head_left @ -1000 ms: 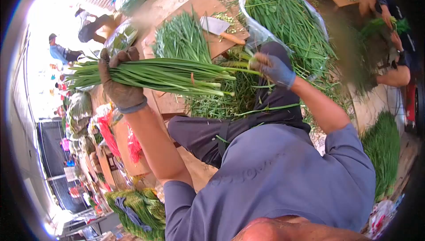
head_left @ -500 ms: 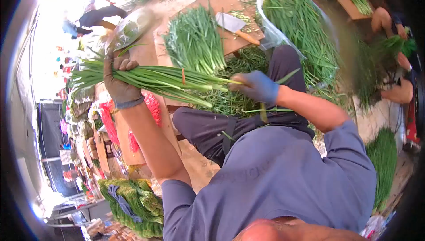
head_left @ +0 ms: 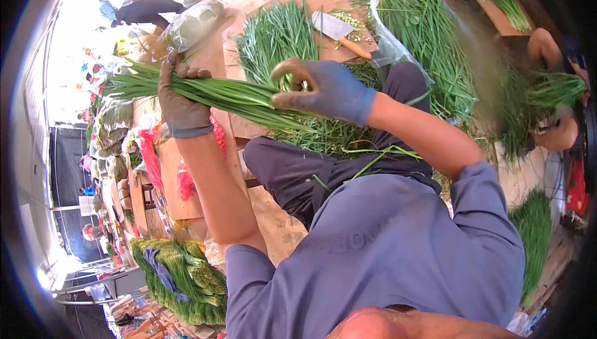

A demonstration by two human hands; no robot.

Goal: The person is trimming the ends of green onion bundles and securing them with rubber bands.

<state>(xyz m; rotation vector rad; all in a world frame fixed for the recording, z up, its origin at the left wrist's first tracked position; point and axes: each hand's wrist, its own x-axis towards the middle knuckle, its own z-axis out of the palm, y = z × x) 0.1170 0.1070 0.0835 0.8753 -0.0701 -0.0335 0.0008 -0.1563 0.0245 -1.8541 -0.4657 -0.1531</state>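
Note:
My left hand [head_left: 185, 93], in a soiled glove, is wrapped round a bunch of garlic chives [head_left: 230, 96], held nearly level above my lap. The leaf tips point left and the pale stem ends point right. My right hand [head_left: 326, 90], in a blue-grey glove, hovers at the stem end with its thumb and fingers apart in a curve. Part of the stem end is hidden behind it. Beyond the bunch, a pile of chives [head_left: 277, 40] lies on a wooden board [head_left: 298, 0]. A cleaver [head_left: 336, 28] with a wooden handle rests beside that pile.
An open plastic bag [head_left: 429, 46] full of chives stands at upper right. Loose trimmings [head_left: 329, 137] lie before my lap. Pink ties [head_left: 149, 158] hang at left, and stacked bundles [head_left: 180, 277] sit at lower left. A co-worker's knee [head_left: 544, 46] shows at far right.
My right hand has let go of the stem end, moved up and left along the bunch, and spread its fingers. The orange tie seen on the bunch before is no longer visible.

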